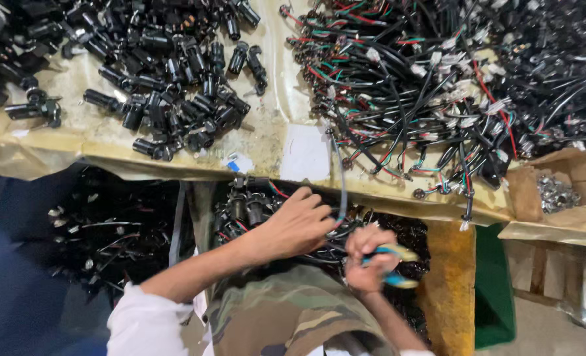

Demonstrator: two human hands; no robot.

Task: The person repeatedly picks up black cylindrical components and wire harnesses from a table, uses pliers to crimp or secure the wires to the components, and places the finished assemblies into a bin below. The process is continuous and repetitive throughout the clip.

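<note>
Your tabletop [266, 142] runs across the top of the view, covered in yellowed sheeting, and carries two big heaps: a tangle of black, red and green wire harnesses [438, 86] on the right and a pile of black cylindrical connector housings [174, 79] on the left. A white paper slip [305, 153] lies between them near the front edge. At the far right an open cardboard box [556, 188] holds small silvery metal parts. Below the edge, over your camouflage trousers [293, 316], more dark parts and leads sit in a bin.

Your left hand [296, 224] has its grip pinched on a black cable [340, 178] that hangs from the wire heap over the tabletop edge. Your right hand [366, 260] has its grip pressed closed around blue-and-yellow handled cutters [393, 264], just beside the cable's lower end.

The risk, as I judge it: the cable is still caught in the heap, so a firm pull could drag neighbouring harnesses off the edge. Your left fingertips sit close to the cutter, and a careless squeeze could nip them.

Open room is slim: bare sheeting only around the paper slip, and your hands work in the narrow gap between the tabletop edge and your lap.
</note>
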